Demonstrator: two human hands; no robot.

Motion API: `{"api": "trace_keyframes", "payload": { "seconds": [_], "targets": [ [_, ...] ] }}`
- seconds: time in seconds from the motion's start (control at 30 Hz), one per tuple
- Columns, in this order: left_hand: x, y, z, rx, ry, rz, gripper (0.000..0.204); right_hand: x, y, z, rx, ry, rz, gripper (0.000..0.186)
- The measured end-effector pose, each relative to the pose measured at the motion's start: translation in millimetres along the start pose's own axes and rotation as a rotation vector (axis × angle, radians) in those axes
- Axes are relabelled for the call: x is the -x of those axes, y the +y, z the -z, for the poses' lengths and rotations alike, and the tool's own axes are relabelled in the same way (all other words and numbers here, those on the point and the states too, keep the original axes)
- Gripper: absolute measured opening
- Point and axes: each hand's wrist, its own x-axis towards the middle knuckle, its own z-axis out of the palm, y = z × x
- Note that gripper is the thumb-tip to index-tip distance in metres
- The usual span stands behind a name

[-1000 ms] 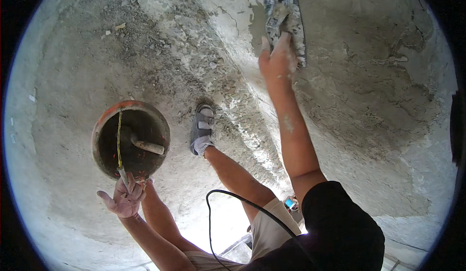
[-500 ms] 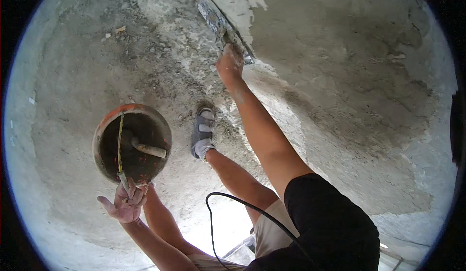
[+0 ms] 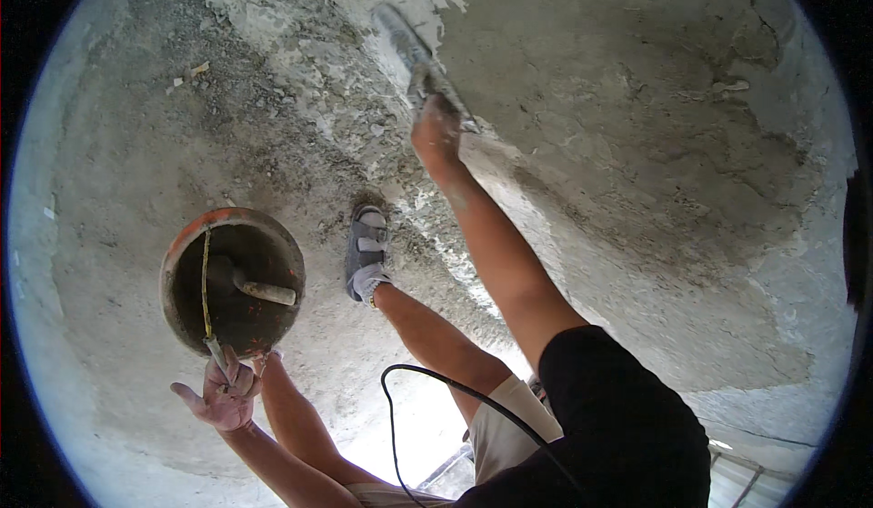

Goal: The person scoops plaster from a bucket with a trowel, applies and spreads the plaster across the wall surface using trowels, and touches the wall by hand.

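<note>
My right hand (image 3: 439, 135) grips a long steel plastering trowel (image 3: 400, 39), slightly blurred, at the edge of the grey plastered wall (image 3: 618, 99), where a pale rough strip meets it. At lower left, my left hand (image 3: 223, 394) has its fingers hooked on the pipe grip of a thin yellow handle of a round bucket (image 3: 171, 281) with an orange-marked rim, the thumb sticking out. Inside the bucket lies a short rod-like tool handle (image 3: 268, 291), its lower part dark and hard to make out.
My sandalled foot (image 3: 366, 244) stands on the rough concrete floor (image 3: 118, 144), beside a band of crumbled rubble along the wall's base. A black cable (image 3: 436, 373) loops across my legs. Bright light shows between and behind them.
My right hand and the trowel have moved left from the upper right and tilted diagonally, lately shifting slightly downward. My left hand still holds the bucket, which sits slightly lower-left in view.
</note>
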Motion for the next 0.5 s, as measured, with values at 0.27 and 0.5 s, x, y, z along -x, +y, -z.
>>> {"api": "trace_keyframes", "payload": {
  "seconds": [0.27,0.5],
  "targets": [
    [8.6,1.2,12.6,0.004,-0.037,-0.018,0.099,25.6,-14.5,7.4,-0.121,-0.018,0.034,0.032],
    [8.2,1.7,-0.6,-0.008,0.152,0.013,0.088,35.6,17.5,163.3,-0.227,0.093,-0.019,0.038]
  ]
}}
